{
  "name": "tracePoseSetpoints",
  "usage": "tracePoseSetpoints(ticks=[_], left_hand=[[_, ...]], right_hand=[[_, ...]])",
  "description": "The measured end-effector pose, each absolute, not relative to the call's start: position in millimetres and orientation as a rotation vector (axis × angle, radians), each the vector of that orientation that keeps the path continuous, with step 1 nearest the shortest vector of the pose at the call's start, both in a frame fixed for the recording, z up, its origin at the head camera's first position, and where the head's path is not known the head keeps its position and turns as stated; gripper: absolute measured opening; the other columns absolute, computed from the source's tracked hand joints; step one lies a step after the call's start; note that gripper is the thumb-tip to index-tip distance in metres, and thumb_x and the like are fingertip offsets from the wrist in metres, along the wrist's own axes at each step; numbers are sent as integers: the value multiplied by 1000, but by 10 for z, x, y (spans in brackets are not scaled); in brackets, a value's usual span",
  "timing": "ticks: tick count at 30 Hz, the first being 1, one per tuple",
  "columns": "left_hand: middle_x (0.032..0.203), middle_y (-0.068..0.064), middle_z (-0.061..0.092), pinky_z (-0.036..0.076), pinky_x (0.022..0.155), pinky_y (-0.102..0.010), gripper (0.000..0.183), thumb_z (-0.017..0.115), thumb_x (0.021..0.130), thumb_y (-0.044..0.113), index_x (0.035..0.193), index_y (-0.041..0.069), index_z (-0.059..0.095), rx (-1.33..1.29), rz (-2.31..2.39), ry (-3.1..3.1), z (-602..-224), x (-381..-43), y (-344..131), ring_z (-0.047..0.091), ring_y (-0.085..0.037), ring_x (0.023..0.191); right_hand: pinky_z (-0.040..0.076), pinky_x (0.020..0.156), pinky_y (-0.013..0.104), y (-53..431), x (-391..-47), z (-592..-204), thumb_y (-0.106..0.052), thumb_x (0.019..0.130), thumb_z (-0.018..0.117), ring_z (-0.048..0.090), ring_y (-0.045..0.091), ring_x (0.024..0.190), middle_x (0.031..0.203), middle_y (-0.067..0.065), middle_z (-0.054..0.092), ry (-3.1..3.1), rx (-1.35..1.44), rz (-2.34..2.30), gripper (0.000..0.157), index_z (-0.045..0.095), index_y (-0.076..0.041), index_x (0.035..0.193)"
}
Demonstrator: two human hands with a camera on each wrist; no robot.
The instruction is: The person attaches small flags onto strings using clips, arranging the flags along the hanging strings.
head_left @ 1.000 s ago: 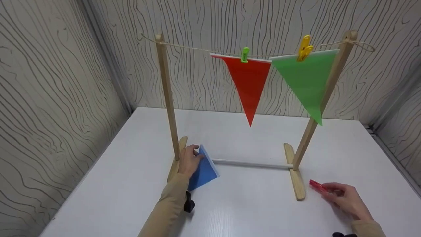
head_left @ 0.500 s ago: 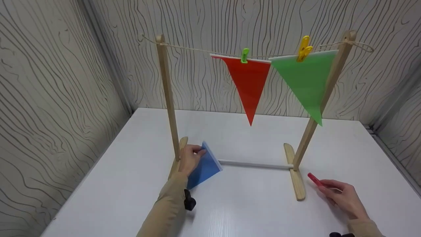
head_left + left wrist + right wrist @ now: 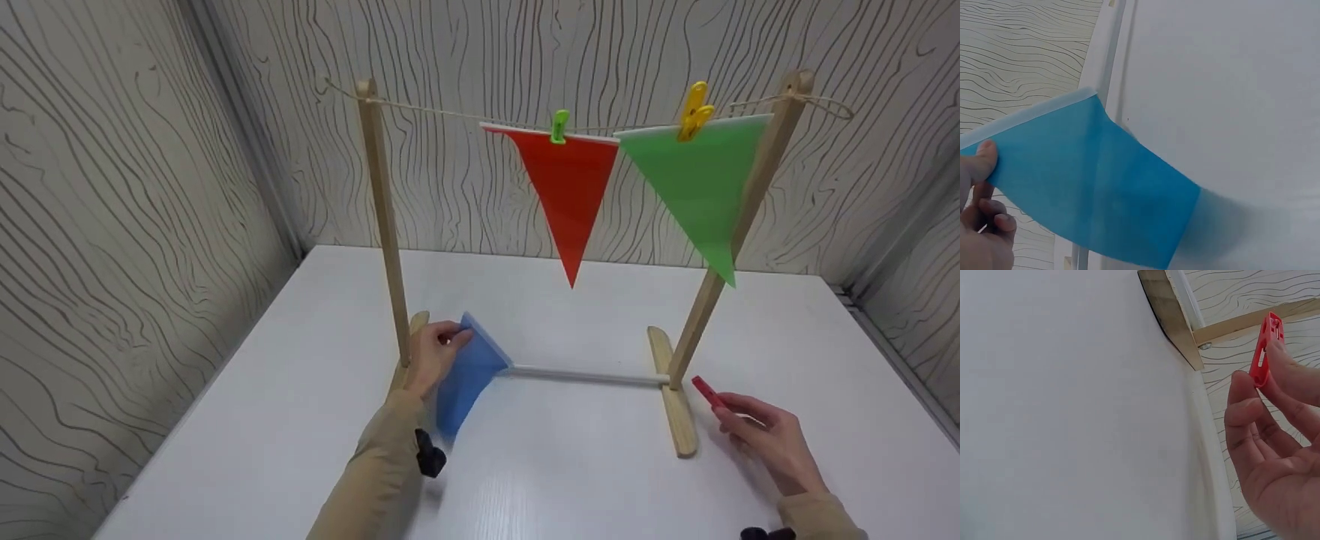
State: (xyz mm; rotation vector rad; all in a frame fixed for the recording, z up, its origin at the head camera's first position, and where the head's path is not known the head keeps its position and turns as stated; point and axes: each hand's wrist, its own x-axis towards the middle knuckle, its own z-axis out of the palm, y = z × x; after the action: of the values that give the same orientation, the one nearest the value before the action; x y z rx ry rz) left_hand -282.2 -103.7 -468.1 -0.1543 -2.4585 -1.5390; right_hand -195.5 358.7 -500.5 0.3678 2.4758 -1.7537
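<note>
Near the foot of the left post, my left hand [image 3: 435, 356] pinches a blue pennant [image 3: 472, 382] close to its white top edge. In the left wrist view the pennant [image 3: 1100, 180] bends, and its far part hangs over the white table. My right hand [image 3: 772, 439] holds a red clothespin [image 3: 707, 391] between thumb and fingers, to the right of the right foot of the stand. The right wrist view shows that clothespin [image 3: 1265, 349] with its end pointing up. A red pennant [image 3: 570, 195] and a green pennant [image 3: 697, 180] hang above.
A string [image 3: 435, 111] runs between two wooden posts [image 3: 384, 225]. A green clothespin [image 3: 559, 126] clips the red pennant, and a yellow clothespin [image 3: 694, 112] clips the green one. A white rod [image 3: 585, 373] joins the stand's wooden feet [image 3: 679, 424] on the white table [image 3: 570, 480].
My left hand has raised the blue pennant slightly, and its lower part now hangs bent. The right hand has moved a little up and left with the red clothespin.
</note>
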Motion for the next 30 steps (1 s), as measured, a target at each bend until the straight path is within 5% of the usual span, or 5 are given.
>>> tracePoseSetpoints(ticks=[4,15,30], left_hand=[[88,-11,69,41,69,-22,14,69,95,14,101,3,76,-133,-1572,-2442,-4638,-2808,-1023,52,-14,79],[77,-1,50,34,75,-25,15,71,93,13,91,-2,74,-128,-1655,-2267,-4527,-2777,-1005,44,-15,82],[85,-6,69,46,76,-25,23,70,96,25,104,5,77,-22,-1851,-2155,-4350,-2743,-1034,54,-16,81]], right_hand=[[54,71,19,3506,-1955,-4966,-32,96,70,62,4,81,92,-15,70,2455,317,-1910,20,71,-31,116],[55,68,18,3205,-1980,-4872,-9,99,63,64,11,73,89,-5,72,2363,19,-2350,31,64,1,128],[57,74,16,2760,-2052,-4661,-2,101,57,66,7,82,104,-6,71,2201,-112,-2555,33,57,7,132]])
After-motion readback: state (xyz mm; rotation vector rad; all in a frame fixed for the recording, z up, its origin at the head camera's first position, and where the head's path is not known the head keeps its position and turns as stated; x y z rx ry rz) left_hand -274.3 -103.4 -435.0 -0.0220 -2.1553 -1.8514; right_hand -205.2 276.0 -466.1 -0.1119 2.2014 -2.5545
